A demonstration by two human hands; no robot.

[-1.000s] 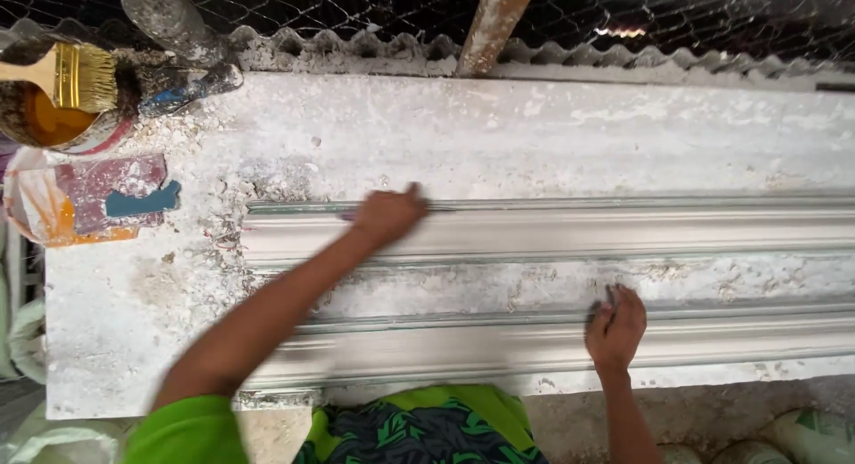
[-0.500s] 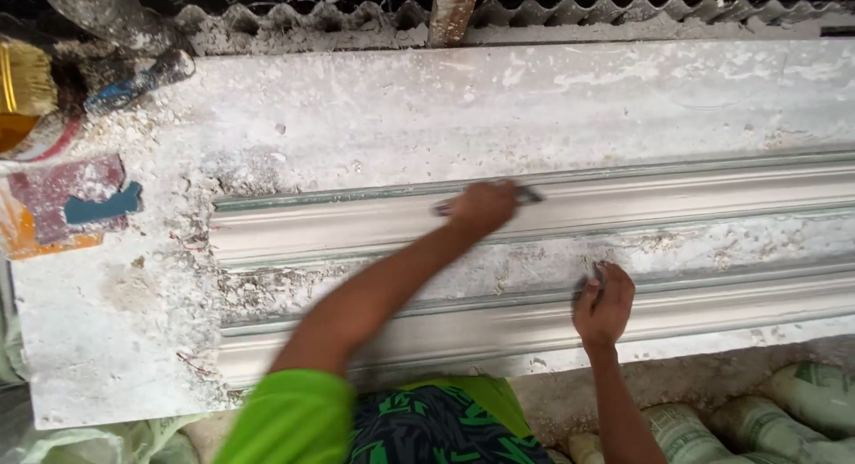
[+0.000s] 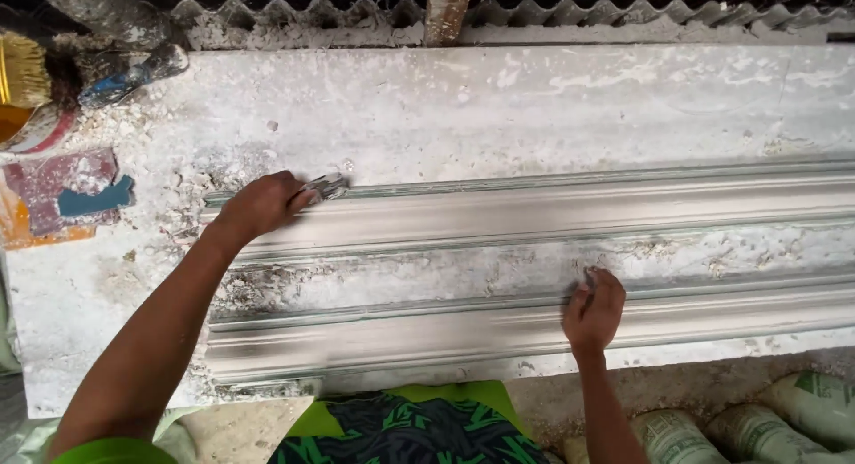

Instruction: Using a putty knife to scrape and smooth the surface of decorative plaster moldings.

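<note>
Two long grey plaster mouldings lie side by side on a white, plaster-crusted slab (image 3: 499,99). My left hand (image 3: 258,206) is at the left end of the upper moulding (image 3: 552,210), gripping a small metal scraper (image 3: 326,188) whose blade lies against the moulding's top edge. My right hand (image 3: 592,311) rests with curled fingers on the top edge of the lower moulding (image 3: 427,337), holding nothing I can see. Plaster crumbs lie between the two mouldings.
A yellow-bristled brush (image 3: 22,68) and a blue-handled trowel (image 3: 134,70) sit at the slab's far left corner, near a red and blue scrap (image 3: 76,192). Corrugated sheet (image 3: 623,17) and a wooden post (image 3: 447,10) line the far edge. Sacks (image 3: 784,412) lie at bottom right.
My left hand slid the scraper right along the upper moulding, then back to its left end. My right hand stayed on the lower moulding. The view shifted.
</note>
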